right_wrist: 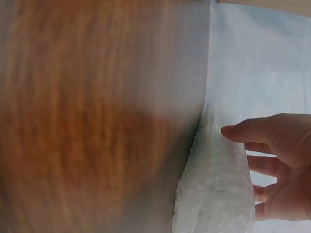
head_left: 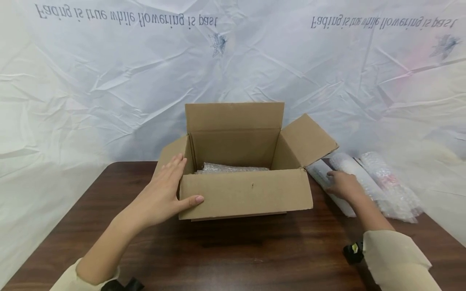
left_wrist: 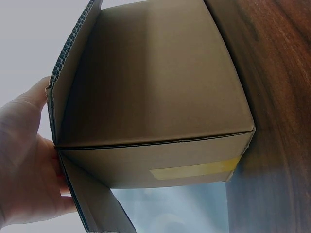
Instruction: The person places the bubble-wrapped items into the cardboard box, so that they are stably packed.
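A cardboard box point(head_left: 247, 196) stands with its flaps folded out, a bubble-wrapped package point(head_left: 233, 168) lying inside. My left hand point(head_left: 165, 194) rests against its near left corner, fingers straight along the left flap and thumb over the front flap. In the left wrist view, the flap edge point(left_wrist: 54, 116) partly hides those fingers. To the right of the box, my right hand point(head_left: 344, 186) holds the leftmost bubble-wrapped roll point(head_left: 340, 204). The right wrist view shows the thumb over this roll point(right_wrist: 214, 184) and the fingers along its other side, their tips hidden behind it.
Two more bubble-wrapped rolls lie beside the held one: a middle roll point(head_left: 349, 165) and a right roll point(head_left: 389, 180) with a pinkish patch. All rest on a dark wooden table point(head_left: 247, 254). A white printed sheet point(head_left: 145, 81) hangs behind. The right flap point(head_left: 309, 139) sticks out toward the rolls.
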### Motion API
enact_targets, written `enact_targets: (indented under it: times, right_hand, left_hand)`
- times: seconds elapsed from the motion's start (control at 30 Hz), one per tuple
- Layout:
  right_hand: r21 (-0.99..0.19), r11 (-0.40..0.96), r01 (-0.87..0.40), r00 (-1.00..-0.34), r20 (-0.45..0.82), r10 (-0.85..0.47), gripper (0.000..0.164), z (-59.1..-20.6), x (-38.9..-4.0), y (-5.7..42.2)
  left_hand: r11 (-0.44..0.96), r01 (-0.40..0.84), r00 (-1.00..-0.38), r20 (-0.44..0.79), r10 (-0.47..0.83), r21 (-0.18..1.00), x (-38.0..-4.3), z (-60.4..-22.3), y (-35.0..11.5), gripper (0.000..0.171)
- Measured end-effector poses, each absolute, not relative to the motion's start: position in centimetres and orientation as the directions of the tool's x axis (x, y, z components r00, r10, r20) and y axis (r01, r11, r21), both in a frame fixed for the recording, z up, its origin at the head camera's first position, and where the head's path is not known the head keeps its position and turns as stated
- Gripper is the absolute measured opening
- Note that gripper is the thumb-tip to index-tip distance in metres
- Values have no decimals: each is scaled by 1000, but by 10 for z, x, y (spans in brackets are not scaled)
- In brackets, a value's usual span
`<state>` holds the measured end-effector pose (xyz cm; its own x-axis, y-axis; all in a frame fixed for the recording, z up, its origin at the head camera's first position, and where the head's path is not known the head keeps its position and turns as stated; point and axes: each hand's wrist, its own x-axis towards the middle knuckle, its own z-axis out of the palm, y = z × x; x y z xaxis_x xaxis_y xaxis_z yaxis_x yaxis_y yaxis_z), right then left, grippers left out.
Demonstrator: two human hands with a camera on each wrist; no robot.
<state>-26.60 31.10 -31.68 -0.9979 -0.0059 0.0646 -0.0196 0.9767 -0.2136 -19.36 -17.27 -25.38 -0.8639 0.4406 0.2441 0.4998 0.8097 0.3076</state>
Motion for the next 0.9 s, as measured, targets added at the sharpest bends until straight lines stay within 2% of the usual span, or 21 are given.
enact_targets:
  times: [0.23, 0.47, 0.9]
  right_hand:
    - [-231, 971, -61, -997, 57, -50, 55, -314, -260, 312]
    - [-406, 908, -103, -994, 62, -85, 55, -304, -248, 314]
    - [-429, 899, -87, -986, 166, -16, 58, -267, -229, 314]
  left_hand:
    - [810, 498, -865, 242, 439, 311, -194, -253, -172, 108]
    - [811, 501, -863, 244, 441, 304, -194, -253, -173, 109]
    - [810, 499, -865, 241, 441, 307, -194, -254, -173, 108]
